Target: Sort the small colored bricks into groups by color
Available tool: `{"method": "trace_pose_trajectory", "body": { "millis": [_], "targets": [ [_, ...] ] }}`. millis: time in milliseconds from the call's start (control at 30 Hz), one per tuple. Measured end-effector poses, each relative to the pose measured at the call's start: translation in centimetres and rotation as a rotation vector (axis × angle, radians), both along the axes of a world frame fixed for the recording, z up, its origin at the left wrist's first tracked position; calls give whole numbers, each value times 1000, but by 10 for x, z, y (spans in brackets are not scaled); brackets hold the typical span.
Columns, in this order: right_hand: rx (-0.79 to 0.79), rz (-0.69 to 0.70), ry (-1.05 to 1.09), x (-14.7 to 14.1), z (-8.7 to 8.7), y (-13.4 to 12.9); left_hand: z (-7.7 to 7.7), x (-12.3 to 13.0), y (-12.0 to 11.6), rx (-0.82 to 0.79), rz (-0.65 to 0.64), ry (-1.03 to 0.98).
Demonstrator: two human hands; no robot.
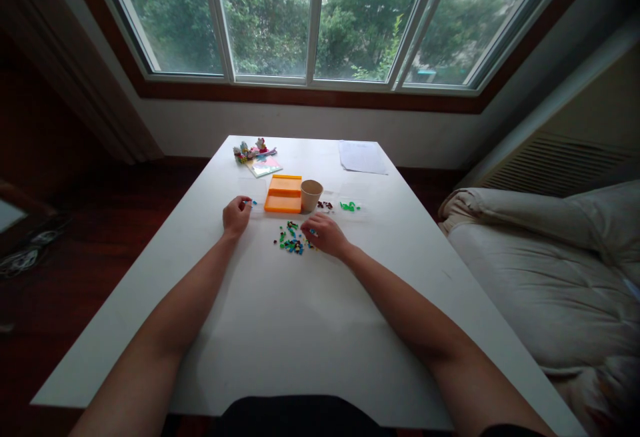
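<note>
My left hand [237, 214] is at the left clear container [257, 190], fingers pinched beside small blue pieces [254, 202]; what they hold is too small to name. At the right edge of a loose pile of small green, blue, dark and yellow pieces [291, 245] is my right hand [323, 232]. Its fingers are drawn together, with a bit of blue showing by them. An orange tray [283, 205] and a tan cup [311, 195] stand beyond the pile. Brown pieces [325, 205] and green pieces [349, 206] lie in clear containers right of the cup.
Colourful small figures [254, 150] and a pale booklet [264, 166] lie at the back left of the white table [300, 330]. White paper sheets [362, 157] are at the back right. A cushioned seat [505, 277] stands to the right of the table.
</note>
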State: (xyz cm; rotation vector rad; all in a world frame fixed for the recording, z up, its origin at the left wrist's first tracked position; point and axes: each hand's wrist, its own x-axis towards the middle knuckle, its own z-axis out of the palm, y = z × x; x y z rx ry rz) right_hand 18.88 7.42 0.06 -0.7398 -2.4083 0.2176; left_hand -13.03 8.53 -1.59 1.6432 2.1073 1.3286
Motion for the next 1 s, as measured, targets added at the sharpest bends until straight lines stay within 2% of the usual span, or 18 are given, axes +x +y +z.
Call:
{"method": "trace_pose_trajectory", "body": {
  "millis": [133, 333, 467, 700, 867, 1000],
  "targets": [
    [21, 84, -77, -21, 6, -22, 3, 11, -5, -9, -87, 45],
    [55, 83, -194, -37, 6, -40, 6, 25, -11, -29, -265, 158],
    [87, 99, -219, -38, 3, -41, 7, 29, -13, -50, -367, 204],
    [142, 165, -223, -41, -1, -43, 7, 34, -16, -59, -450, 278],
    [135, 179, -211, -44, -1, -45, 5, 44, -20, -57, -532, 335],
    [96, 163, -152, -35, 2, -35, 8, 53, -25, -70, -621, 397]
  ]
}}
